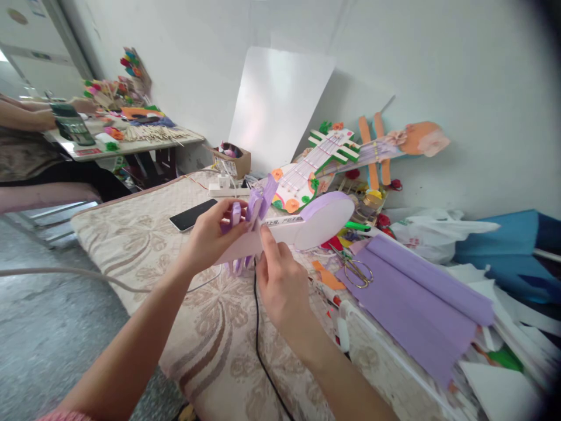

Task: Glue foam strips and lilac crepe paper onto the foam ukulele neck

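A white foam-board model instrument (322, 225) with a lilac paper edge and a rounded body is held tilted above the table. My left hand (217, 231) is closed around its neck end, fingers by the lilac-wrapped pegs (258, 204). On the neck, beside those pegs, rests the index finger of my right hand (283, 278); the thumb is lower and the other fingers are curled, so this hand pinches the neck. Dark printed characters run along the neck's side. A black cord (258, 327) passes below the model, its upper end hidden.
A phone (193, 214) and power strip (228, 190) lie left on the patterned cloth (210, 351). Rightward are scissors (358, 272), lilac paper (407, 304), a green cutter (357, 225) and scraps. Decorated model instruments (313, 164) lean behind. A person (35, 146) sits at another table.
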A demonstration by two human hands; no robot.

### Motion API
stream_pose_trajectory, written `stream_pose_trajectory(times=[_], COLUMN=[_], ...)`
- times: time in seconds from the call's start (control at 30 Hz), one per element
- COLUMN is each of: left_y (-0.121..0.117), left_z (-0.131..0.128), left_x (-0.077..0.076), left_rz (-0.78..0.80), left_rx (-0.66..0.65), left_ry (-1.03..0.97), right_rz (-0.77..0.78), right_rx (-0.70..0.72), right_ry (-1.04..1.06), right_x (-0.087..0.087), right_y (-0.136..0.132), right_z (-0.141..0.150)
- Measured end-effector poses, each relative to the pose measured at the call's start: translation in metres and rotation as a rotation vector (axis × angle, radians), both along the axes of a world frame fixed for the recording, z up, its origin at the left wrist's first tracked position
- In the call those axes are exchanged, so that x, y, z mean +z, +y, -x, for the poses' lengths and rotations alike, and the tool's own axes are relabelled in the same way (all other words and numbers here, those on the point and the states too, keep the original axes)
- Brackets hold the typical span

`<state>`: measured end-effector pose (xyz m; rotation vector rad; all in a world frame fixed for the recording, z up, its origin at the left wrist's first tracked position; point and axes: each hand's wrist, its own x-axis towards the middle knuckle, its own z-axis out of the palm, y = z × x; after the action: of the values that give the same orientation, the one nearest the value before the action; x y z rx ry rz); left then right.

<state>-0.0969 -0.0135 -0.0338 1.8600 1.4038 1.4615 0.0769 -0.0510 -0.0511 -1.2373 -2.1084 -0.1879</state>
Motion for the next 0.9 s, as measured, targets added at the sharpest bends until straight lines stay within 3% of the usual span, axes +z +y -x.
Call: stream_pose_trajectory(times=[0.27, 0.6, 0.9], left_y=[0.0019, 0.0017, 0.0039], left_z=[0.0009, 0.0009, 0.0003], left_x=[-0.0012, -0.0013, -0.0021], left_rz=[0.005, -0.01, -0.019], left_rx=[0.009, 0.009, 0.022], left_ry=[0.001, 0.003, 0.011], right_rz=[-0.043, -0.108, -0.006], right_rx=[0.037, 0.089, 0.041], right_ry=[0.028, 0.046, -0.008], right_x=[0.0074, 0.0022, 0.0026], right_y=[0.0042, 0.0091, 0.0048], right_z=[-0.0009, -0.0025, -0.0008])
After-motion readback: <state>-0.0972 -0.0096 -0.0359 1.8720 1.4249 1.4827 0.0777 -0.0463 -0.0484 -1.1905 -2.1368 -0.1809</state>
